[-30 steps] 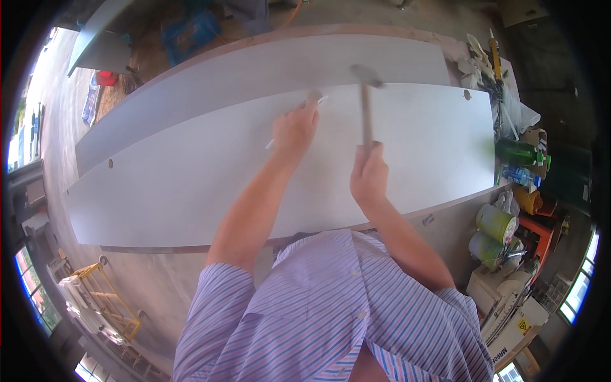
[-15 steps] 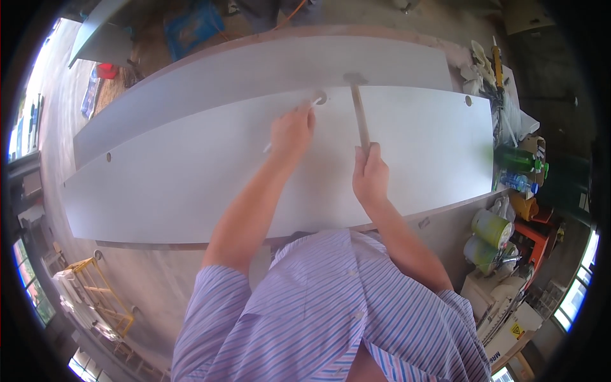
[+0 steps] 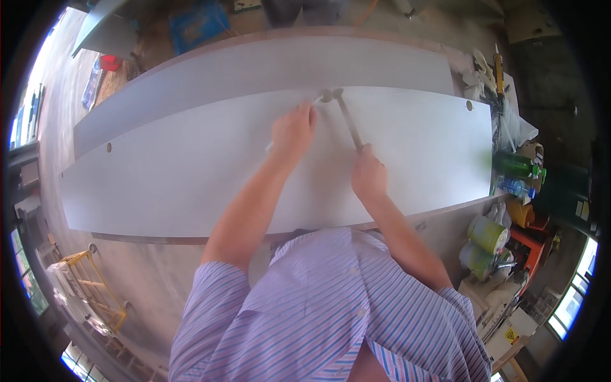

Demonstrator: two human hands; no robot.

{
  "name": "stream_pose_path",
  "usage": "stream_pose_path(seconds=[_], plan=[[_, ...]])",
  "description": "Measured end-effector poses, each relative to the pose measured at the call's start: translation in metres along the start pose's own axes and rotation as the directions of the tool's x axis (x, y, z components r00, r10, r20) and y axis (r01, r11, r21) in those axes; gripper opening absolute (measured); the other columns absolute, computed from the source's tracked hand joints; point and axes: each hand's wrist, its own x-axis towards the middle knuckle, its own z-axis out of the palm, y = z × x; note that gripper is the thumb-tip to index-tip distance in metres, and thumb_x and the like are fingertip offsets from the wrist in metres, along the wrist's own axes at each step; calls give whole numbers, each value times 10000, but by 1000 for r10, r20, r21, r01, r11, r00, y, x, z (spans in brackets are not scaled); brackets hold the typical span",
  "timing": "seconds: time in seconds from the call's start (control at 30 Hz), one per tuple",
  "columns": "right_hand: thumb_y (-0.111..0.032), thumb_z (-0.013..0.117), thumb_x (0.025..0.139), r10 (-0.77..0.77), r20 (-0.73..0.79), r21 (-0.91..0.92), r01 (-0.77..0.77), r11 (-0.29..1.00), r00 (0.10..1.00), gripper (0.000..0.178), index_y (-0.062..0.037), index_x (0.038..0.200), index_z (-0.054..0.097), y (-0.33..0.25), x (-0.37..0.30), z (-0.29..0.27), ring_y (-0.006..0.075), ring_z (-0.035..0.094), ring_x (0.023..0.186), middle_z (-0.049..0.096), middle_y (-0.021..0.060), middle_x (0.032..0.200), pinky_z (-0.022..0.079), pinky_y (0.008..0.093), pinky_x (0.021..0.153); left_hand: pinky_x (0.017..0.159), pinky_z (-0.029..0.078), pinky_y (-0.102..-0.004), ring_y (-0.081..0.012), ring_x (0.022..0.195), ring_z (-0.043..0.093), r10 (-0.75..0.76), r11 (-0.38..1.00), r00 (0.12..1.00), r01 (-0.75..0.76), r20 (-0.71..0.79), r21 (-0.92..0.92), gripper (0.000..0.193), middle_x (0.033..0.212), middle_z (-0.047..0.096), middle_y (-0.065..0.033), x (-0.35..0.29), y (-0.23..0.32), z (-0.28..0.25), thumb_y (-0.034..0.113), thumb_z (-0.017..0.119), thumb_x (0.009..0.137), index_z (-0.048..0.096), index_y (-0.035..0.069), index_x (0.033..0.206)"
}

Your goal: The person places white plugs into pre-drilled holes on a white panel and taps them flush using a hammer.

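Note:
A long white panel (image 3: pixel 210 172) lies across the work surface, with round holes near its far corners. My left hand (image 3: pixel 294 132) rests over its middle, closed on a thin white stick (image 3: pixel 317 100) whose ends show at both sides of the fist. The stick's far end points at a dark round spot (image 3: pixel 326 95) by the panel's far edge; whether that is a hole or a fitting I cannot make out. My right hand (image 3: pixel 369 170) grips a hammer (image 3: pixel 349 121) by its handle. The hammer head is low, right beside the dark spot; contact is unclear.
A second pale panel (image 3: pixel 267 60) lies beyond the white one. At the right end are a caulking gun (image 3: pixel 498 70), a green bottle (image 3: pixel 514 163), a clear bottle (image 3: pixel 514 186) and tins (image 3: pixel 489 233). A person's legs (image 3: pixel 302 11) show beyond the panels; a yellow trolley (image 3: pixel 95 286) stands lower left.
The hammer head has come down and to the left, from above the far edge to beside the dark spot. My left hand with the white stick has barely moved.

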Motion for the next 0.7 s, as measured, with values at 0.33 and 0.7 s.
stream_pose_path(seconds=[0.33, 0.7], plan=[[-277, 488, 1043, 39, 22, 24, -40, 999, 999, 247, -38, 1001, 443, 7, -2, 5, 466, 657, 711, 674, 244, 772, 507, 570, 667, 694, 488, -469, -335, 801, 659, -18, 1000, 997, 19, -75, 22, 138, 954, 686, -74, 0, -4, -13, 224, 571, 995, 628, 104, 1034], [-264, 530, 1025, 17, 20, 82, -18, 996, 1000, 249, -24, 1016, 464, -9, -7, 12, 506, 625, 706, 633, 277, 720, 465, 583, 600, 711, 498, -469, -327, 828, 662, 57, 990, 998, -58, 11, 126, 106, 943, 664, -66, 8, -12, -14, 197, 587, 968, 632, 107, 1001]])
